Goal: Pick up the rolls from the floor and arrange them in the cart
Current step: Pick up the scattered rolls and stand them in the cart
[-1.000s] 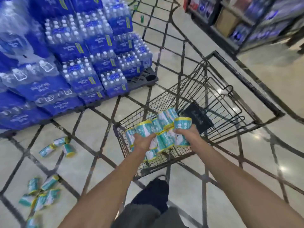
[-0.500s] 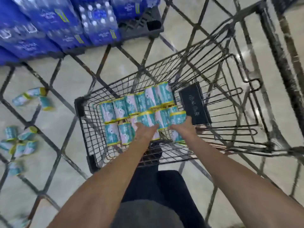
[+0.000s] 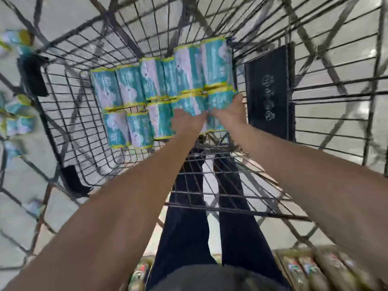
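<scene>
Left hand (image 3: 185,120) and right hand (image 3: 228,114) rest on near-row rolls (image 3: 161,89) inside the cart (image 3: 69,114); whether the fingers are apart or clamped cannot be told. More rolls (image 3: 19,114) lie on the floor (image 3: 16,175).

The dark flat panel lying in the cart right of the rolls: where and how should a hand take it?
Probably by a long edge, from above. The dark panel lies flat on the cart wire, so only edges offer purchase; its left edge sits close to the rolls, so the right edge looks freer.
</scene>
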A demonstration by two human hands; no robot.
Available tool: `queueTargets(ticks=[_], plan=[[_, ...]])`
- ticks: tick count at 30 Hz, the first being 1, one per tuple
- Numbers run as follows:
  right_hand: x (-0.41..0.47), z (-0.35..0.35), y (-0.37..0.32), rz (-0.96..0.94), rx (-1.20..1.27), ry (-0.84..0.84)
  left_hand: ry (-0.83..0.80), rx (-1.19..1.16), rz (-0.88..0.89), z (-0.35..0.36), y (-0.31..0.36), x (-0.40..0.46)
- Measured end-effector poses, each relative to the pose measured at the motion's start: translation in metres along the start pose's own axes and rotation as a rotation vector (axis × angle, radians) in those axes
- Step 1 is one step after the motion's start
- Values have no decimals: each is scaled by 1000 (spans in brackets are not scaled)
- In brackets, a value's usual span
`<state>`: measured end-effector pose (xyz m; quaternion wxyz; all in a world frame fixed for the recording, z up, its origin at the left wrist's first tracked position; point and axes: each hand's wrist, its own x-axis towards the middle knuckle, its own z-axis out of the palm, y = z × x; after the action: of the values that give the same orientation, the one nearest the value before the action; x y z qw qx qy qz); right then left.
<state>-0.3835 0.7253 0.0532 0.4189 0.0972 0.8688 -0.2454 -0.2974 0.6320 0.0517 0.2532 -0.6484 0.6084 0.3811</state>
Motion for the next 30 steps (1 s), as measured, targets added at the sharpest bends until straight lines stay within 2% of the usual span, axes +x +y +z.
queueTargets(ticks=[3, 8, 12, 16, 20, 23, 27, 30], plan=[[4, 3, 5, -58, -16, -21, 15, 105, 34, 11, 0, 4], [-7, -8, 9, -72, -18, -60, -3, -22, 48, 9, 0, -9], [-41, -37, 1, -152, -73, -67, -31, -15, 35, -19, 3, -33], [-98, -73, -13, -284, -163, -112, -29, 18, 143, -69, 2, -86], [-168, -104, -50, -448, -319, -189, 10, 157, 302, -131, -11, -161], [-217, -108, -80, -575, -461, -229, 122, 195, 418, -179, -27, -199], [-279, -82, -133, -703, -641, -259, 277, 169, 431, -243, -69, -227], [-334, -46, -174, -892, -752, -238, 349, 99, 371, -297, -124, -232]])
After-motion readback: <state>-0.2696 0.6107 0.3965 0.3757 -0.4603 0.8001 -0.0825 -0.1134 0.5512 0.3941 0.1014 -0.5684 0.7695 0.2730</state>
